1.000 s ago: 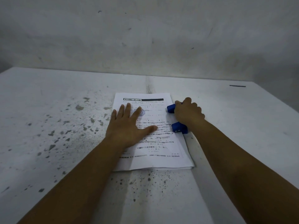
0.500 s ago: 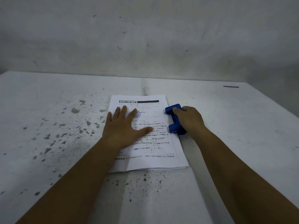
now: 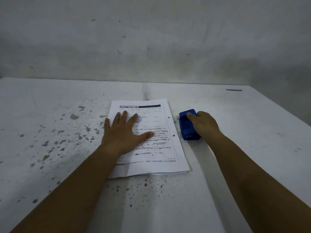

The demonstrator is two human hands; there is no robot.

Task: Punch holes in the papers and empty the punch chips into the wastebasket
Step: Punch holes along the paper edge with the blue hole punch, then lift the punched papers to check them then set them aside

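A white table (image 3: 50, 165), speckled with dark chips of worn paint, stands against a dull grey wall (image 3: 151, 39). A thin stack of printed papers (image 3: 161, 148) lies flat in the middle, its long axis running away from the viewer and leaning slightly left, its black header bar at the far end. Two punched holes sit along its right edge. The left hand (image 3: 124, 133) presses flat on the papers, fingers straight and spread. Just right of the stack, not touching it, a blue hole punch (image 3: 186, 126) lies lengthwise, parallel to the paper's edge. The right hand (image 3: 204, 125) grips the punch from the right, fingers curled over its top
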